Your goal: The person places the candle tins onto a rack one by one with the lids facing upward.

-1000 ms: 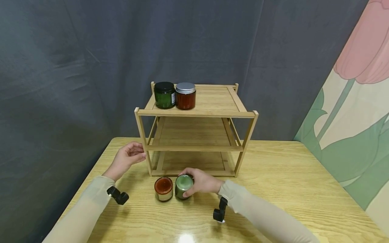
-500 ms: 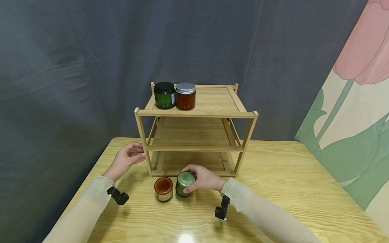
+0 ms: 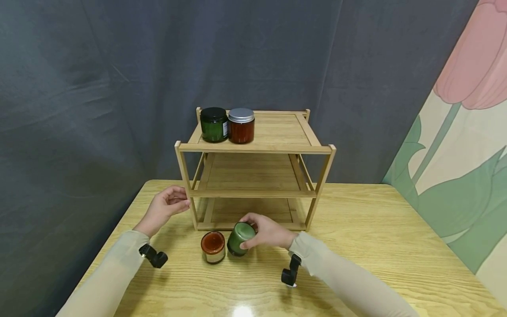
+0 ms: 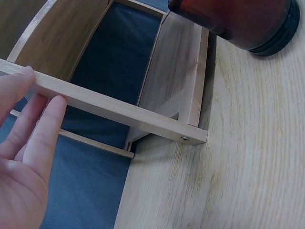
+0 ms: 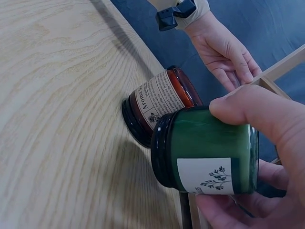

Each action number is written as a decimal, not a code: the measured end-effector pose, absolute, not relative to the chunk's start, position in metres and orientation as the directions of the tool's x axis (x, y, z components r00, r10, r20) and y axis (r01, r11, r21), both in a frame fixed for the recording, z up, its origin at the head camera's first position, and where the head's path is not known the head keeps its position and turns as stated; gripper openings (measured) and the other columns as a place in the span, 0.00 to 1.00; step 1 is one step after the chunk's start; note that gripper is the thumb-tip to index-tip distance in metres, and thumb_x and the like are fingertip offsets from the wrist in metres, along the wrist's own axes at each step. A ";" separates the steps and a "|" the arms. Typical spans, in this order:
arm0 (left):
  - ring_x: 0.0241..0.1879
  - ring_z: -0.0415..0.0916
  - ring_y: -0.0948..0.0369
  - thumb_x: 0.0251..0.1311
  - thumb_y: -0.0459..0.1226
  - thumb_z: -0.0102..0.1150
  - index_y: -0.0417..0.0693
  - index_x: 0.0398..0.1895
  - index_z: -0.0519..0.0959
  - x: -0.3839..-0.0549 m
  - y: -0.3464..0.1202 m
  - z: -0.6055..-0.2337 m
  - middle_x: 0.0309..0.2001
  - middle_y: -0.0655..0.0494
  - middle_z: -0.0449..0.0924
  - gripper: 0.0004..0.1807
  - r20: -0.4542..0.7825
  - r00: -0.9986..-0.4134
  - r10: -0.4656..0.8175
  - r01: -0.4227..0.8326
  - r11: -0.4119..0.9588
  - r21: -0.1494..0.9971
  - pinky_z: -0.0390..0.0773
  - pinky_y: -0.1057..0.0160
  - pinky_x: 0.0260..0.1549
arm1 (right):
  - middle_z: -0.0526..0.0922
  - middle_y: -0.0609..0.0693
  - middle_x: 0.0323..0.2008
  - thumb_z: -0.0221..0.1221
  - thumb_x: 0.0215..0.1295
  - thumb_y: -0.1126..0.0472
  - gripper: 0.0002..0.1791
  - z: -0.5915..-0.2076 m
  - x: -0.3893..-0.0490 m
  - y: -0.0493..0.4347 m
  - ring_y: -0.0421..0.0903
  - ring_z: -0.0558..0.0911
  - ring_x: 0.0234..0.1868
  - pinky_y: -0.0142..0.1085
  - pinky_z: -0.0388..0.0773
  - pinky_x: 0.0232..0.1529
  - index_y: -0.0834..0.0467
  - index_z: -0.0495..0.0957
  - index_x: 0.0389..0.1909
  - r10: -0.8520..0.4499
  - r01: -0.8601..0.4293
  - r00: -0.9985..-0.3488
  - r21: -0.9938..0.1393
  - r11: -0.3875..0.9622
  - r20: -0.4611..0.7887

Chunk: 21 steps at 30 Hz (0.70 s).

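My right hand (image 3: 267,231) grips a green glass candle jar (image 3: 241,238) by its sides. The jar is upside down and tilted, its black lid toward the table, with a plant label (image 5: 207,175) in the right wrist view. Left of it an amber candle jar (image 3: 213,247) stands inverted on its black lid. At the wooden shelf rack (image 3: 253,193), my left hand (image 3: 164,207) pinches the front left post (image 4: 119,107) between thumb and fingers. On the rack's top tier are a green jar with a black lid (image 3: 214,125) and an amber jar with a silver lid (image 3: 241,126).
The rack stands toward the back of a wood-grain table (image 3: 364,246), with two lower shelves under the top one. A dark curtain (image 3: 119,88) hangs behind. On the right is a panel with a painted tulip (image 3: 461,88).
My right hand has moved slightly away from me and raised the green candle jar, which has gone from upright on its lid to tilted. My left hand stays at the post.
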<state>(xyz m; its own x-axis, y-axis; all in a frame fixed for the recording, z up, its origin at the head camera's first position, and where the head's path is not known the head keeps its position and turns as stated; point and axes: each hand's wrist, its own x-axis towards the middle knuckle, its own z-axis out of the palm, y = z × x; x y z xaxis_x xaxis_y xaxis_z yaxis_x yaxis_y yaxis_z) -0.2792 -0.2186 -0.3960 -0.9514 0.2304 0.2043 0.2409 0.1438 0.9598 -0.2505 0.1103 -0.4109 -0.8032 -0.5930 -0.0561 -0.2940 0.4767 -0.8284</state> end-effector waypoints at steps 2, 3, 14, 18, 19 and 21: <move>0.43 0.81 0.66 0.62 0.34 0.63 0.34 0.56 0.69 -0.279 -0.219 -0.396 0.46 0.50 0.78 0.23 0.206 -0.951 0.231 0.242 0.142 0.960 0.83 0.66 0.46 | 0.75 0.52 0.46 0.73 0.48 0.59 0.32 -0.412 -0.251 0.111 0.44 0.78 0.40 0.34 0.78 0.43 0.57 0.71 0.54 -0.592 -0.298 -0.804 -0.827 0.477 -0.052; 0.43 0.81 0.66 0.62 0.34 0.62 0.34 0.56 0.69 -0.279 -0.219 -0.396 0.46 0.51 0.78 0.22 0.207 -0.951 0.231 0.243 0.140 0.960 0.83 0.66 0.46 | 0.75 0.52 0.45 0.73 0.48 0.59 0.32 -0.412 -0.251 0.111 0.44 0.78 0.40 0.34 0.78 0.43 0.58 0.71 0.54 -0.591 -0.301 -0.805 -0.825 0.478 -0.049; 0.43 0.81 0.66 0.62 0.33 0.62 0.34 0.56 0.69 -0.279 -0.218 -0.396 0.45 0.52 0.78 0.22 0.208 -0.951 0.228 0.245 0.148 0.958 0.83 0.67 0.46 | 0.75 0.51 0.47 0.73 0.47 0.58 0.33 -0.411 -0.250 0.111 0.44 0.78 0.42 0.34 0.80 0.43 0.56 0.70 0.55 -0.588 -0.296 -0.807 -0.825 0.481 -0.053; 0.43 0.81 0.66 0.62 0.33 0.62 0.34 0.56 0.69 -0.279 -0.218 -0.396 0.46 0.49 0.78 0.22 0.205 -0.952 0.225 0.244 0.163 0.956 0.83 0.67 0.46 | 0.75 0.52 0.48 0.72 0.48 0.59 0.32 -0.411 -0.249 0.111 0.46 0.78 0.42 0.35 0.80 0.42 0.54 0.72 0.57 -0.610 -0.300 -0.790 -0.832 0.466 -0.057; 0.43 0.81 0.66 0.62 0.33 0.62 0.33 0.56 0.69 -0.279 -0.218 -0.396 0.46 0.48 0.78 0.22 0.205 -0.953 0.225 0.244 0.167 0.955 0.83 0.67 0.46 | 0.74 0.52 0.48 0.72 0.48 0.59 0.32 -0.411 -0.249 0.111 0.46 0.78 0.42 0.36 0.80 0.42 0.53 0.73 0.57 -0.613 -0.300 -0.788 -0.834 0.464 -0.058; 0.42 0.81 0.66 0.62 0.33 0.62 0.33 0.56 0.69 -0.280 -0.218 -0.396 0.46 0.48 0.78 0.22 0.203 -0.954 0.223 0.243 0.171 0.955 0.83 0.66 0.45 | 0.75 0.51 0.47 0.72 0.48 0.58 0.30 -0.411 -0.249 0.111 0.46 0.79 0.41 0.36 0.80 0.41 0.51 0.74 0.55 -0.608 -0.294 -0.791 -0.833 0.468 -0.062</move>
